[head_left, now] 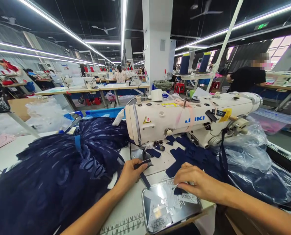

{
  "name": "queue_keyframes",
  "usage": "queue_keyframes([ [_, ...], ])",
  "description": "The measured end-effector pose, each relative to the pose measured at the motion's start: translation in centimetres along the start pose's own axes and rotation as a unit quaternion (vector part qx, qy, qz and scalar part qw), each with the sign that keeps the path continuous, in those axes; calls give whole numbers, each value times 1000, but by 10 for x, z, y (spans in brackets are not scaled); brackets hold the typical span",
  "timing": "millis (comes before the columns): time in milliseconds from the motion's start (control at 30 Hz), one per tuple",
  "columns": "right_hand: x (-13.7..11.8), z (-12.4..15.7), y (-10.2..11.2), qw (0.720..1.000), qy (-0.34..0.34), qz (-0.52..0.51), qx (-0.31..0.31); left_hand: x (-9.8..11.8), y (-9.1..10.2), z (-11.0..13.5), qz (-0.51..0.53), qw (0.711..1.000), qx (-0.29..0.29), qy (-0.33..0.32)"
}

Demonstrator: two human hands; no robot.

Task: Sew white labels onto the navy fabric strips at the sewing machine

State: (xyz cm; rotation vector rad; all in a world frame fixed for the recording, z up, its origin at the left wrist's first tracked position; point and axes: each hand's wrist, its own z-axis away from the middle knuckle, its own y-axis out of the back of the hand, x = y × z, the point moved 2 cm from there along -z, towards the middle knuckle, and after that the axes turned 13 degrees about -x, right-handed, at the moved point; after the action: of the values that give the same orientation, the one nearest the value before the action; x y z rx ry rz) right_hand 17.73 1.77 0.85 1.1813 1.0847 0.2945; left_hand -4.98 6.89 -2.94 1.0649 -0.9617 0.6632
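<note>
A white Juki sewing machine (189,119) stands across the table. My left hand (130,173) pinches a narrow navy fabric strip (144,179) just in front of the needle and presser foot (144,154). My right hand (196,182) has its fingers closed on small clear-and-white labels (182,195) over a shiny metal tray (169,209) at the table's front edge. Small navy fabric pieces (182,156) lie under the machine arm.
A large heap of navy patterned fabric (52,173) fills the left of the table. Clear plastic bags (248,153) lie at the right. Two blue thread cones (194,63) stand behind the machine. A person in black (248,78) sits at the right; other workers sit far back.
</note>
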Motion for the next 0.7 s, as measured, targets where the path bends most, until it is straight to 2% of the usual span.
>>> queue_keyframes([
  [100, -6, -7, -1, 999, 25, -15, 15, 3, 0, 2, 37, 999, -17, 1],
  [267, -20, -27, -6, 994, -32, -96, 27, 11, 0, 6, 66, 998, -22, -9],
  [500, -9, -85, -24, 944, -93, -291, 121, 23, 3, 17, 93, 993, -35, -62],
  [567, -5, -97, -25, 941, -96, -292, 138, 22, 5, 20, 116, 991, -43, -51],
  [700, -3, -106, -24, 953, -103, -242, 152, 19, 8, 18, 130, 989, -56, -39],
])
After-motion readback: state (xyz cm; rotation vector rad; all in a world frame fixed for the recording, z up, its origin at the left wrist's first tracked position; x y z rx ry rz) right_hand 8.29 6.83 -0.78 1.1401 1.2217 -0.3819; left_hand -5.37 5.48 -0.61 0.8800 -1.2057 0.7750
